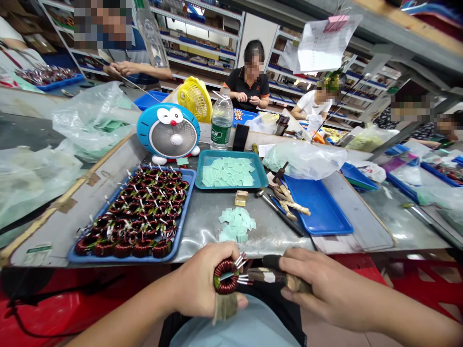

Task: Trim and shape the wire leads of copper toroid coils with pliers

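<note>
My left hand (202, 277) is closed around a toroidal coil (226, 276) wound with dark red copper wire. White-sleeved leads stick out of the coil to the right, and a pale green strip crosses its centre hole. A cloth-like wrap covers one digit of this hand. Gripped in my right hand (318, 279) is a hand tool (267, 275) with a dark, flat body and a taped handle. Its front end meets the coil's leads; I cannot tell its exact kind. A black cover sits on one right fingertip. Similar coils fill a blue tray (186, 217) on the left.
Loose pale green paper pieces (237, 224) lie mid-bench near a small block (241, 198). Behind are a teal tray (265, 180), a blue cartoon-faced fan (168, 130) and a water bottle (221, 120). A hammer (280, 212) and blue tray (321, 207) lie right. Co-workers sit opposite.
</note>
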The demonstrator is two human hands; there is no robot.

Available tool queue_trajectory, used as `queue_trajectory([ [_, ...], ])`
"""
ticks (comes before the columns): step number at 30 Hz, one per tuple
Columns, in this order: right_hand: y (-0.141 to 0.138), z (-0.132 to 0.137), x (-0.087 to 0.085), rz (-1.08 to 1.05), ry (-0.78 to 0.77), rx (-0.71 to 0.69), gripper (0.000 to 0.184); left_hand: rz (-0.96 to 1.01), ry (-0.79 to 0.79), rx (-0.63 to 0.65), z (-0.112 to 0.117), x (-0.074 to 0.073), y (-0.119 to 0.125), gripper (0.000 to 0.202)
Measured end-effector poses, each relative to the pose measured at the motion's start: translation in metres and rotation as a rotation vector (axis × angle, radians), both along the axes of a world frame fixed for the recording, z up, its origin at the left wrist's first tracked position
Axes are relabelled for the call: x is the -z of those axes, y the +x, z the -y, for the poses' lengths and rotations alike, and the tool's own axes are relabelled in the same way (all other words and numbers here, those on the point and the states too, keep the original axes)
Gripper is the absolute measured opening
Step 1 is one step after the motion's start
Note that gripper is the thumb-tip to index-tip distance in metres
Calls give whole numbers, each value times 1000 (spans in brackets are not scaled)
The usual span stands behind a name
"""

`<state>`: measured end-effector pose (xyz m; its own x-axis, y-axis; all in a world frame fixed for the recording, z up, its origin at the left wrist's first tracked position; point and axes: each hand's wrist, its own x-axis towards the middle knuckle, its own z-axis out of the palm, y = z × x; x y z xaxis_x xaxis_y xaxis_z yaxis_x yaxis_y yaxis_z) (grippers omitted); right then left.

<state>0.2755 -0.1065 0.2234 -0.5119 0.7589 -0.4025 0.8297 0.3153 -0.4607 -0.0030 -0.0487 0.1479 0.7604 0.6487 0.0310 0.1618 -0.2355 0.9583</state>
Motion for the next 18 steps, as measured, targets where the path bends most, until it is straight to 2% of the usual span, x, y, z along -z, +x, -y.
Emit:
queue_trajectory([
  [5,5,-9,10,28,124,-87,18,23,-50,43,7,1,-1,37],
  [9,10,-19,11,3,179,-156,16,30,-89,75,9,-1,-2,42],
  [12,12,-13,18,-20,223,-85,8,1,-63,-6,6,-4,-4,41],
  [15,10,1,32,-77,237,17,6,-15,12,-105,3,-6,-5,36],
  [18,4,9,42,-101,210,32,5,-38,89,-145,1,-4,-3,33],
])
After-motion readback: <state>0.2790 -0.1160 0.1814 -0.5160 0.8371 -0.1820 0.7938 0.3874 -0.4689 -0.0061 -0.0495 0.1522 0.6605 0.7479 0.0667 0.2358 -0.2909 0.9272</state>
